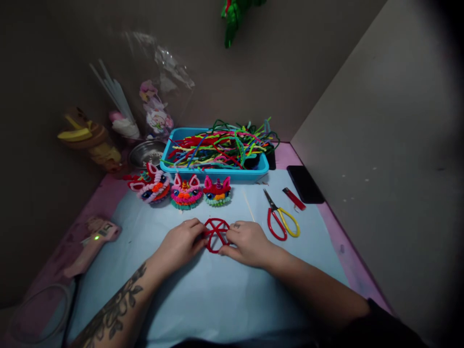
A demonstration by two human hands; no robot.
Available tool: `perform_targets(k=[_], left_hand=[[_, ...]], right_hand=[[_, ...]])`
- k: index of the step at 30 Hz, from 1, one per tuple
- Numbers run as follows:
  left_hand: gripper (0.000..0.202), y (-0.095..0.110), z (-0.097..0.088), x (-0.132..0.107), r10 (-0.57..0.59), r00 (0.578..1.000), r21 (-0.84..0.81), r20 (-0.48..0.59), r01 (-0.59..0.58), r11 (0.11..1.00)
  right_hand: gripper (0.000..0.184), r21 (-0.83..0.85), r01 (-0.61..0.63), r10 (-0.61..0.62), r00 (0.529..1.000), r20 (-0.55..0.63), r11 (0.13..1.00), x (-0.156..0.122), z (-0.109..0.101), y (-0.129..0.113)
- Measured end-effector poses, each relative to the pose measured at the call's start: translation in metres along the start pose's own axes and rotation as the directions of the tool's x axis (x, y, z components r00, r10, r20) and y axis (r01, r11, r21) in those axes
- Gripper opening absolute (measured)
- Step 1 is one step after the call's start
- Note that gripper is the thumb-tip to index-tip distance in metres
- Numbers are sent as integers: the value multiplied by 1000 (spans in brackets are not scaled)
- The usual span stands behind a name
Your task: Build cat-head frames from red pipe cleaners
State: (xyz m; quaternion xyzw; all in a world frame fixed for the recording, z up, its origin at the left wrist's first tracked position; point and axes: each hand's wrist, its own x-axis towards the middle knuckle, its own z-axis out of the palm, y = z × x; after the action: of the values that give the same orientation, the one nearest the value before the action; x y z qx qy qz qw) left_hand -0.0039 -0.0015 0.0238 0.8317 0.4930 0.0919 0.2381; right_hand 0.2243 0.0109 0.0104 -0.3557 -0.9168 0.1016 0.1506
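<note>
Between my two hands is a red pipe-cleaner frame (216, 230), a rounded ring with strands crossing at its middle. My left hand (184, 241) pinches its left edge, fingers and thumb closed on it. On the opposite edge, my right hand (247, 243) grips with thumb below and fingers above. Just beyond the frame sit three fuzzy lion-head figures: a pale pink one (151, 186), a bright pink one (186, 192) and a red one (217, 192). Scissors (278, 216) with one red and one yellow handle lie right of my right hand.
Behind the figures stands a blue basket (213, 171) heaped with colored pipe cleaners (221, 147). A red lighter (294, 198) and a black phone (305, 184) lie at right. A pink glue gun (93, 245) with a lit green light rests at left, near a metal bowl (147, 153).
</note>
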Motion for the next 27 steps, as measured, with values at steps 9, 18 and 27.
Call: perform_targets(k=[9,18,27], left_hand=[[23,-4,-2,-1,12,1000,-47,-13,-13,999],[12,3,-7,-2,66,998,-216,-12,-67,974],[27,10,-12,-1,-191,947,-883,259,313,351]], right_hand=[[12,53,126,-133,974,182,991,-1,-12,14],[10,122,101,-124,972,200,987,2,-14,14],[19,558,86,72,964,-255,826,-6,-15,28]])
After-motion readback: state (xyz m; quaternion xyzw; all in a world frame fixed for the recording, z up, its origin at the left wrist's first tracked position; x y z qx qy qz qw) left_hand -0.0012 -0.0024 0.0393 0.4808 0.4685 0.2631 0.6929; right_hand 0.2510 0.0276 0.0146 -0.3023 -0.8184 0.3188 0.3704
